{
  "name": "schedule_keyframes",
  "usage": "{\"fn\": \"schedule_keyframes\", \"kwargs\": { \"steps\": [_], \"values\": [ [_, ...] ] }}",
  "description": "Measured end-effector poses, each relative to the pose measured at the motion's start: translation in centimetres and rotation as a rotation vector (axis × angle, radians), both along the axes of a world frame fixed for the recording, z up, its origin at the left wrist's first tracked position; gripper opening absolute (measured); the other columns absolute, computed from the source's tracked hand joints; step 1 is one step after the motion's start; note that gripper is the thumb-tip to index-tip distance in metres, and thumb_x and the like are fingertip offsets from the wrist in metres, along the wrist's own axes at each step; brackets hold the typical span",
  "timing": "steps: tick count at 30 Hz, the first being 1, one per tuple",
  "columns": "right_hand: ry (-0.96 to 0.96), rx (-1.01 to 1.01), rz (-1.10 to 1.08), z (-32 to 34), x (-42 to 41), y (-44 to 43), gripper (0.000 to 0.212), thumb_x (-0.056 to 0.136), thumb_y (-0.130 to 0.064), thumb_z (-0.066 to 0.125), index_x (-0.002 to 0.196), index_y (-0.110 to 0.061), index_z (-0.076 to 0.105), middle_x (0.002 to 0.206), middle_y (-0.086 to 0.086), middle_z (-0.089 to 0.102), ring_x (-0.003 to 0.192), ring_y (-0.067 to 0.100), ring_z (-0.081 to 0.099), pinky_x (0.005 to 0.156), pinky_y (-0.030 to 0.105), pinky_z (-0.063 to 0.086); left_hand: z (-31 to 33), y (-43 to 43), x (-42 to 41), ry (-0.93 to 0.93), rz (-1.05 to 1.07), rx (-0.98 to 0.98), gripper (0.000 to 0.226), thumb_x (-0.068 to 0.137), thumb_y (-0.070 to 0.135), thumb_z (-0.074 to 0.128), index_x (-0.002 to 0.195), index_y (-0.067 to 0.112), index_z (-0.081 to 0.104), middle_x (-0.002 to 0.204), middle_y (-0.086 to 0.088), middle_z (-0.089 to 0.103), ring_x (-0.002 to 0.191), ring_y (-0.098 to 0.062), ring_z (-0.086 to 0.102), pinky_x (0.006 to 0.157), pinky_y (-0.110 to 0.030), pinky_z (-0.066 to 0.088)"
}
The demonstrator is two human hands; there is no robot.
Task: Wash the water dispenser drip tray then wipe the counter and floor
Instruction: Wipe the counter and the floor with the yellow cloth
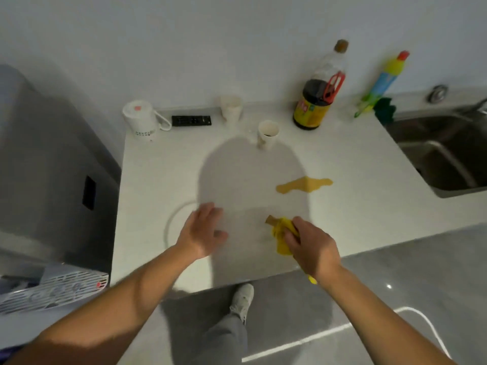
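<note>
Where the white table (163, 164) meets its near edge, the person's right hand (312, 247) is closed around a bunched yellow cloth (282, 234), pressing it onto the surface. The left hand (201, 230) hovers just to the left of it, fingers spread and holding nothing; whether it touches the table cannot be told. A yellow-brown spill (303, 185) lies beyond the cloth, apart from it. Farther back stand a paper cup (267, 133), a second cup (231, 106), a white mug (141, 119), a dark remote (191, 120) and a dark sauce bottle (317, 101). A steel sink (445, 154) sits at far right. The water dispenser (47, 164) stands left of the table, its slotted drip tray (52, 289) at its near base. The grey floor (395, 285) lies below, one shoe (242, 299) on it.
</note>
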State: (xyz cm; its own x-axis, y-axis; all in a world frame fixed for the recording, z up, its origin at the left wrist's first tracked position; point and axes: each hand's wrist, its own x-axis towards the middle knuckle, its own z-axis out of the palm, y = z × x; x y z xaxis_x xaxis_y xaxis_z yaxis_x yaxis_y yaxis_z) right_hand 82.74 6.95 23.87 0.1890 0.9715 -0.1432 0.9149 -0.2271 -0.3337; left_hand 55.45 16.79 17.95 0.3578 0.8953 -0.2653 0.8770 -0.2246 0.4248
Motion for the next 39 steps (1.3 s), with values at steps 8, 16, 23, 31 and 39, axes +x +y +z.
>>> {"fn": "schedule_keyframes", "kwargs": {
  "steps": [8,16,23,31,39],
  "values": [
    [-0.223,-0.052,0.021,0.6,13.6,5.6,0.023,0.100,-0.049,0.053,0.096,-0.027,0.054,0.091,0.000,0.068,0.085,0.030,0.068,0.062,0.035,0.044,-2.5,7.3,10.6,0.068,-0.090,0.087,0.098,0.079,0.074,0.054,0.158,0.020,0.034,0.170,-0.013,0.021,0.157,-0.035,0.013,0.128,-0.048,0.005],
    [-0.366,-0.094,0.111,-1.5,24.0,12.5,0.030,0.097,-0.038,0.065,0.105,-0.009,0.068,0.087,0.015,0.067,0.077,0.042,0.066,0.065,0.046,0.053,-5.0,8.2,11.4,0.162,-0.154,0.173,0.103,0.086,0.083,0.039,0.162,0.016,0.027,0.170,-0.017,0.020,0.156,-0.041,0.015,0.125,-0.059,0.013],
    [-0.321,-0.102,-0.021,-7.5,24.9,13.3,0.039,0.097,-0.042,0.059,0.117,-0.009,0.065,0.108,0.017,0.067,0.110,0.044,0.063,0.083,0.051,0.048,-5.6,8.2,11.7,0.170,-0.110,0.210,0.103,0.083,0.081,0.047,0.163,0.020,0.026,0.170,-0.016,0.023,0.156,-0.038,0.017,0.127,-0.055,0.010],
    [-0.325,0.007,0.308,-10.2,28.8,16.6,0.083,0.090,-0.057,0.046,0.156,-0.007,0.040,0.154,0.022,0.044,0.140,0.042,0.043,0.123,0.065,0.017,-5.4,8.3,11.9,0.157,-0.109,0.268,0.103,0.083,0.082,0.049,0.159,0.014,0.037,0.167,-0.018,0.029,0.155,-0.042,0.023,0.124,-0.061,0.018],
    [-0.277,0.033,0.641,-11.6,27.5,20.4,0.079,0.099,-0.055,0.036,0.162,-0.008,0.025,0.170,0.021,0.021,0.157,0.042,0.018,0.123,0.064,0.017,-5.3,8.7,12.0,0.194,-0.105,0.230,0.108,0.078,0.084,0.053,0.162,0.022,0.026,0.169,-0.017,0.024,0.156,-0.042,0.019,0.125,-0.060,0.017]
  ]
}}
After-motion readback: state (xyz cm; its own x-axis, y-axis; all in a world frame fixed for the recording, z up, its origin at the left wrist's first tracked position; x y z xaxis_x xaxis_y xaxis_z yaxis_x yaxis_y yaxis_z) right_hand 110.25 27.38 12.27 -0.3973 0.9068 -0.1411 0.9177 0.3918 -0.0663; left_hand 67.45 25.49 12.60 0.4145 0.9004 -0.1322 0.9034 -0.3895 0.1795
